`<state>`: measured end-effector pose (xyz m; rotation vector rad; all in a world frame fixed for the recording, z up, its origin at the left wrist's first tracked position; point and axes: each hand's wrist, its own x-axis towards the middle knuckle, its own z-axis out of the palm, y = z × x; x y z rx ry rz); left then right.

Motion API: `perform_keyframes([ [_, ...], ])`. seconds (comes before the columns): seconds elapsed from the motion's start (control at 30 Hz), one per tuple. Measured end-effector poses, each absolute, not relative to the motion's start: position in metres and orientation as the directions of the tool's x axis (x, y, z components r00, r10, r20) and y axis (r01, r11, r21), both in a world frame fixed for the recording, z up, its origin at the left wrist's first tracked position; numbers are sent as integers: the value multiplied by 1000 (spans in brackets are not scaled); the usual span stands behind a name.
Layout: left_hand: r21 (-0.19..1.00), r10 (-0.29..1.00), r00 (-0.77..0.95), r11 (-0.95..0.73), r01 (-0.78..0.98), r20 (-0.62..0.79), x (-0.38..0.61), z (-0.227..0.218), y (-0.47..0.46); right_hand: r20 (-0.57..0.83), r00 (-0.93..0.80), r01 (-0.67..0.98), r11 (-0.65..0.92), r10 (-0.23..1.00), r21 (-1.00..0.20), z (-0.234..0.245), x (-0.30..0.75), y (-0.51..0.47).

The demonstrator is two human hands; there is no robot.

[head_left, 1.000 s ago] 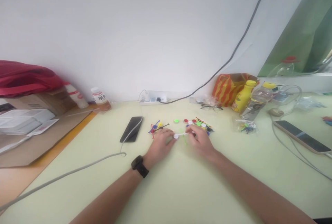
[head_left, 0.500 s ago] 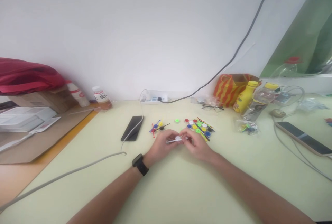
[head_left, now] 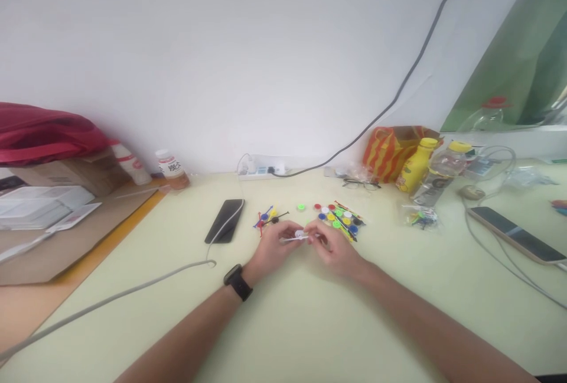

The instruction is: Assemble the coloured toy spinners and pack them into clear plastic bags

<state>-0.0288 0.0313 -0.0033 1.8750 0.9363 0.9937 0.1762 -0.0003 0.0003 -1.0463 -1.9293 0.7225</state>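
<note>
The left fingers (head_left: pixel 289 230) and the right fingers (head_left: pixel 317 229) are closing in a pinch from opposite sides on a thin white stick (head_left: pixel 287 239). A small white disc (head_left: pixel 300 233) is sitting on the stick in the gap between the two hands. Both grips are looking tight, though blur is hiding exactly which fingertip is touching the disc itself. The piece is hovering just above the desk (head_left: pixel 310 324), level and crosswise.

Judging by the pose, the person is seating the disc on the stick. That work is calling for a steady hold on one end and a small, straight push along the stick, without bending it.

The stick is looking slim and flexible, the disc flat, round and button-like, both plain white.

Just beyond the right fingers a heap of coloured discs (head_left: pixel 339 217) is lying, mixed with a few sticks. Just beyond the left fingers a small bunch of coloured sticks (head_left: pixel 267 216) is lying, and a single green disc (head_left: pixel 301 207) is resting between the two heaps. Farther left a dark phone (head_left: pixel 224 220) is lying face down. A black watch (head_left: pixel 238 282) is sitting on the left wrist.
</note>
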Motion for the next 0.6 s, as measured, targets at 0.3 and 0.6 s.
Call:
perform_keyframes([
  [0.3,814,821,437,-511,275,368,-28,1,26,420,-364,514,556,831,-653,-2,180,3],
  [0.6,710,782,390,-613,346,486,-31,-4,29,388,-282,528,479,878,-701,-3,179,3],
])
